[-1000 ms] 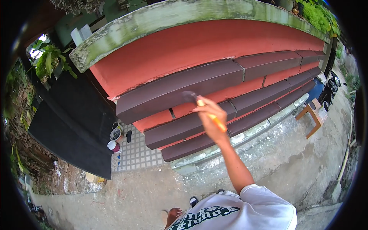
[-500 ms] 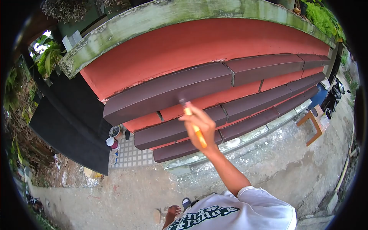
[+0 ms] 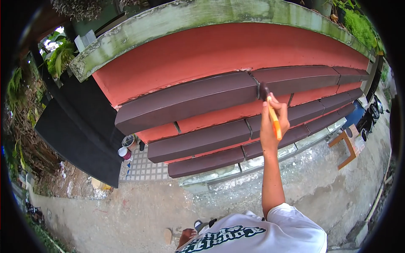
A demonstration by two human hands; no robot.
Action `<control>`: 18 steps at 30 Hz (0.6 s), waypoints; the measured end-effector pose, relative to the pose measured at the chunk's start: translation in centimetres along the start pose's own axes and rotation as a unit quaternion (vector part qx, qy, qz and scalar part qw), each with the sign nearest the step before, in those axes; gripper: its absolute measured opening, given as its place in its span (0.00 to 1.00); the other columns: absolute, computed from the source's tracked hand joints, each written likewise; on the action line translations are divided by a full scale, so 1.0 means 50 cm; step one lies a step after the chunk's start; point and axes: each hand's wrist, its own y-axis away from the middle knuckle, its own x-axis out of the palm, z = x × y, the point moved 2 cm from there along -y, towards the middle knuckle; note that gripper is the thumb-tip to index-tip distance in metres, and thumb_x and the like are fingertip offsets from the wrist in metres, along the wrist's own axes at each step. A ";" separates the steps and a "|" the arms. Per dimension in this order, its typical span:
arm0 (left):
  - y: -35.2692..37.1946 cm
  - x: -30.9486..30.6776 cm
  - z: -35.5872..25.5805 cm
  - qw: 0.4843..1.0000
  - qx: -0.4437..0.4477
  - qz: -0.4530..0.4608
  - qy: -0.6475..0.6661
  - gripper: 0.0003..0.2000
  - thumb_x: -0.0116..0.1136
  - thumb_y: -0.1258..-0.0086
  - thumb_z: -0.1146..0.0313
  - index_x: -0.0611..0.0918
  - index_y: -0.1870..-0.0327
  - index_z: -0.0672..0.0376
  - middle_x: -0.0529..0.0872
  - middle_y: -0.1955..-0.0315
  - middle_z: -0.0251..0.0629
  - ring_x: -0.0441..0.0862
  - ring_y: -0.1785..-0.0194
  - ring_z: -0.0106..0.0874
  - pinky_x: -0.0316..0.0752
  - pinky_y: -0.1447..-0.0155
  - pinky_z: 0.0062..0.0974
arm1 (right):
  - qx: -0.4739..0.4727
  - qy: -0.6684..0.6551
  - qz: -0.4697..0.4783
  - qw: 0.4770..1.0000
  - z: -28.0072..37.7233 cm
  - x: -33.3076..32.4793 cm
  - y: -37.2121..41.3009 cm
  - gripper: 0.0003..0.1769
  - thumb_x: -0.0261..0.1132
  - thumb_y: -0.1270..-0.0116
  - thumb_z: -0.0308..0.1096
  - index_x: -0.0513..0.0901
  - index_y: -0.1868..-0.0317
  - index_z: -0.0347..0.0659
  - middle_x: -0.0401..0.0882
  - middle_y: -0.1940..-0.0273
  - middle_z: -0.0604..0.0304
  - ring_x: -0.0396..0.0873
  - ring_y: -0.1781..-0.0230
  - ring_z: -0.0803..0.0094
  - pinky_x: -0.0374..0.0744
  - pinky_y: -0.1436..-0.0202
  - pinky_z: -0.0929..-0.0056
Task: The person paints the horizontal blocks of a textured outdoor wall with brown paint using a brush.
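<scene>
My right hand (image 3: 273,126) is closed around the yellow-and-orange handle of a paintbrush (image 3: 275,120). The brush's dark bristles touch or hover just before the front of the upper brown ledge, right of the gap between two brown blocks (image 3: 293,79). Another brown block (image 3: 190,97) lies left of that gap. Low in the view, my left hand (image 3: 188,234) hangs beside the white shirt, small and partly cut off by the shirt. Its fingers look loose, with nothing seen in them.
Red wall (image 3: 211,44) shows between the brown ledges, beneath a mossy concrete rim (image 3: 190,21). Paint containers (image 3: 124,152) stand on the tiles at left, near a black sheet (image 3: 76,135). At right are a wooden stool (image 3: 348,145), a blue drum (image 3: 353,114) and a motorcycle (image 3: 371,111).
My right hand has carried the paintbrush rightward and slightly up, from the left brown block to just past the gap. My left hand stays low beside the shirt.
</scene>
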 end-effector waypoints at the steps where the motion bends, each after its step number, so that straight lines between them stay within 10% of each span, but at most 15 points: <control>1: -0.009 -0.004 0.008 1.000 0.008 -0.004 -0.015 0.18 0.47 0.23 0.61 0.78 0.39 0.60 0.87 0.49 0.42 0.87 0.52 0.36 0.79 0.47 0.36 | -0.027 0.028 0.011 0.999 0.001 0.017 0.012 0.05 0.68 0.32 0.24 0.81 0.57 0.36 0.87 0.48 0.45 0.88 0.50 0.61 0.84 0.50 0.68; 7: 0.001 -0.008 -0.041 0.988 -0.040 -0.064 0.132 0.22 0.43 0.21 0.68 0.70 0.35 0.79 0.80 0.42 0.62 0.82 0.40 0.52 0.81 0.34 0.47 | -0.082 0.044 0.058 0.994 0.086 0.126 0.094 0.06 0.71 0.37 0.23 0.81 0.63 0.35 0.88 0.55 0.44 0.89 0.57 0.53 0.85 0.55 0.64; 10: 0.001 -0.038 -0.014 0.981 -0.045 -0.055 0.179 0.17 0.48 0.23 0.61 0.79 0.40 0.58 0.89 0.53 0.39 0.87 0.56 0.35 0.79 0.52 0.38 | -0.057 0.008 0.083 0.995 0.130 0.160 0.117 0.06 0.70 0.36 0.23 0.80 0.64 0.34 0.88 0.58 0.43 0.89 0.55 0.52 0.85 0.56 0.64; 18: 0.061 -0.162 0.063 0.986 -0.054 -0.062 0.144 0.18 0.48 0.23 0.60 0.78 0.39 0.58 0.87 0.48 0.41 0.86 0.51 0.36 0.78 0.46 0.37 | -0.036 -0.004 0.127 0.991 0.238 0.253 0.202 0.06 0.68 0.36 0.21 0.77 0.63 0.35 0.87 0.59 0.43 0.89 0.56 0.50 0.86 0.60 0.63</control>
